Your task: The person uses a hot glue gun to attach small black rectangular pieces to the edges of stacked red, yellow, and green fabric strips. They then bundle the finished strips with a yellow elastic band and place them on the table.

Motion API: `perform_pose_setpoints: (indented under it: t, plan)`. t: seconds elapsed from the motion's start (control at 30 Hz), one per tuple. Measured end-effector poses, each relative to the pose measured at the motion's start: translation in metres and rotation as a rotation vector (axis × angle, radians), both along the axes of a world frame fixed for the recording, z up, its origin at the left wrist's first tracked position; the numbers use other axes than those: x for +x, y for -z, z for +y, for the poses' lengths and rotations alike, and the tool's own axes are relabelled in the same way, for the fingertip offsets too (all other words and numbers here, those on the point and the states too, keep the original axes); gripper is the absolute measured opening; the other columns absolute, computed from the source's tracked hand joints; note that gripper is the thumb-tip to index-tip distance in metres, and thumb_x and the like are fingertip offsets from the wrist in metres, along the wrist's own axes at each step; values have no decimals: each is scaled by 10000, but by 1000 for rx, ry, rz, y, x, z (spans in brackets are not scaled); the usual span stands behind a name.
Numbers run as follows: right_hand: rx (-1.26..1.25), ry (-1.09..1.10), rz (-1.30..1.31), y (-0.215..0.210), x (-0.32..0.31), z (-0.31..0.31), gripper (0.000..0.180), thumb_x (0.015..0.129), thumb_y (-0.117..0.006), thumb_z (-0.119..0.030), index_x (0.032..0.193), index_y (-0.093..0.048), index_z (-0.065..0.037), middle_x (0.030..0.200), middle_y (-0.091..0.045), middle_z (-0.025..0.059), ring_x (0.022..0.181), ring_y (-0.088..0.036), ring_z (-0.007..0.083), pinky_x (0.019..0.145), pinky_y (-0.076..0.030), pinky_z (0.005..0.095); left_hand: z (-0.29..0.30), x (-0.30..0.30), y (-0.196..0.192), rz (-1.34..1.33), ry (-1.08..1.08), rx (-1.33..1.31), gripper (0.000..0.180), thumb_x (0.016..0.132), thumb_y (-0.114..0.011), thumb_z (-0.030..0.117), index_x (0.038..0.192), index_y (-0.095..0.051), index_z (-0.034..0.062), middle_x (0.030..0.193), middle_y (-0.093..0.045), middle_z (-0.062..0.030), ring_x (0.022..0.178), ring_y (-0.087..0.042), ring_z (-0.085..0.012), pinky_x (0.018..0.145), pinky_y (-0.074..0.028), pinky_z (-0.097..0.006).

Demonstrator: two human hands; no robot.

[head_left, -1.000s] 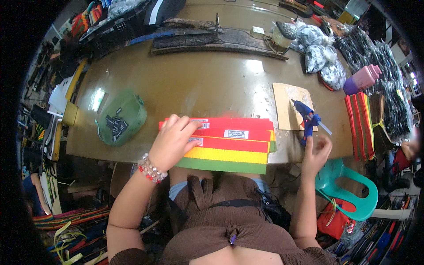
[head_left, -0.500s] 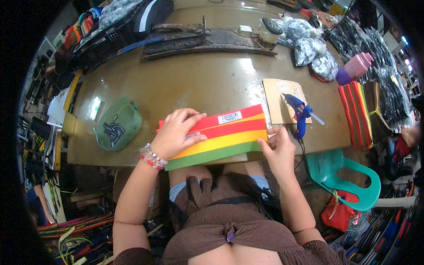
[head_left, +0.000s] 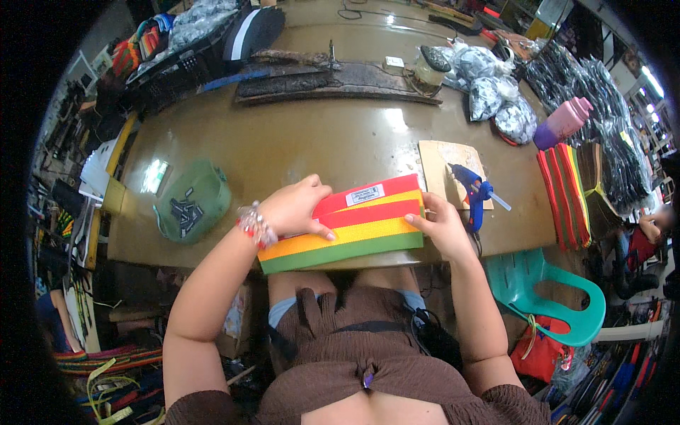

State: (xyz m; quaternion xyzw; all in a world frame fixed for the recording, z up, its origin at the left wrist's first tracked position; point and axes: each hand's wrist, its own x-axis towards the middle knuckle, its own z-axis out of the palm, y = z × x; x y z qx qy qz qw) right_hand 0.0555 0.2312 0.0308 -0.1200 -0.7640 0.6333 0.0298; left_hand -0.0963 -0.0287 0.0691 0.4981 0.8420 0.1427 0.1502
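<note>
Two flat pieces of red, yellow and green striped fabric overlap at the table's near edge. The front striped piece (head_left: 354,237) lies over the lower part of the back striped piece (head_left: 333,203), whose red band bears a white label (head_left: 365,195). My left hand (head_left: 294,210) lies across their left ends, thumb on the front piece, fingers curled on the back one. With thumb and fingers, my right hand (head_left: 444,228) grips the front piece's right end. A blue glue gun (head_left: 473,191) with a clear stick rests on cardboard (head_left: 433,157) just beyond that hand.
A green tub (head_left: 219,180) holding small dark pieces stands at left. To the right are a pink-purple bottle (head_left: 565,122), stacked striped fabric (head_left: 564,195) and a green plastic chair (head_left: 506,276). Along the back lie a dark wooden board (head_left: 354,88), a jar (head_left: 432,67) and bagged items (head_left: 489,95).
The front piece's right end has shifted slightly left and down, with my right hand still on it. My left thumb has covered the front piece's label. The view has shifted slightly.
</note>
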Motion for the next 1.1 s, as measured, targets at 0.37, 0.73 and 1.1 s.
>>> perform_pose_setpoints:
  t: [0.37, 0.73, 1.1]
  plan:
    - [-70, -37, 416, 31, 12, -22, 990, 654, -859, -29, 1457, -280, -77, 1365, -464, 165, 1262, -479, 258, 1094, -361, 397, 4, 38, -12, 429, -129, 62, 669, 669, -763, 501, 1148, -552, 84, 948, -597, -81, 912, -595, -259, 787, -462, -374]
    - [1313, 185, 804, -5, 14, -38, 393, 664, -817, -328, 1029, -694, -249, 1353, -451, 66, 1346, -332, 332, 1158, -87, 597, 7, 33, -7, 486, -80, 155, 682, 697, -709, 581, 1131, -576, 71, 938, -614, -94, 892, -602, -268, 784, -459, -381]
    - [1221, 85, 773, -3, 29, -65, 189, 698, -764, -257, 722, -601, -164, 1166, -561, -2, 1263, -449, 257, 1155, -76, 629, 1, 20, -3, 219, -46, 209, 364, 972, -464, 406, 1142, -592, 111, 948, -651, -134, 880, -639, -315, 793, -490, -435]
